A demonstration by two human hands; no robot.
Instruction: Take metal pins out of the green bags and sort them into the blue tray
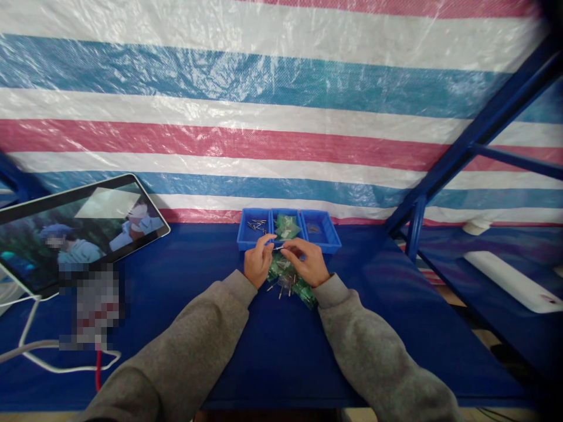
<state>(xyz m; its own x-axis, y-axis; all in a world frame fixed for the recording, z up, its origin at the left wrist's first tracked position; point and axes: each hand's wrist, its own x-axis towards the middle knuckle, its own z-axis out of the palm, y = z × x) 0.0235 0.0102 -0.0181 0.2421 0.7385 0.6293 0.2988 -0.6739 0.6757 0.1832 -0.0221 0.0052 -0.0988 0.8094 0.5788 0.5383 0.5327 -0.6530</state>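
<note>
My left hand (257, 262) and my right hand (310, 264) meet in front of the blue bins, fingertips pinched close together. Between them is a thin, short metal pin (278, 248), gripped from both ends; its exact kind is too small to make out. Under the hands lie green plastic bags (303, 288) and several loose metal pins (281, 289) on the blue table. Behind, the left bin (241, 236) contains several metal pins, the middle bin (299, 218) has a green bag (285, 225), and the right bin (331, 233) holds a few tiny parts.
A tablet (79, 234) playing a video leans at the left, with white cables (29, 337) and a red cable (98, 369) before it. A white elongated device (512, 281) lies on a surface at right, beyond blue metal frame bars (457, 146). Striped sheeting (281, 140) hangs behind.
</note>
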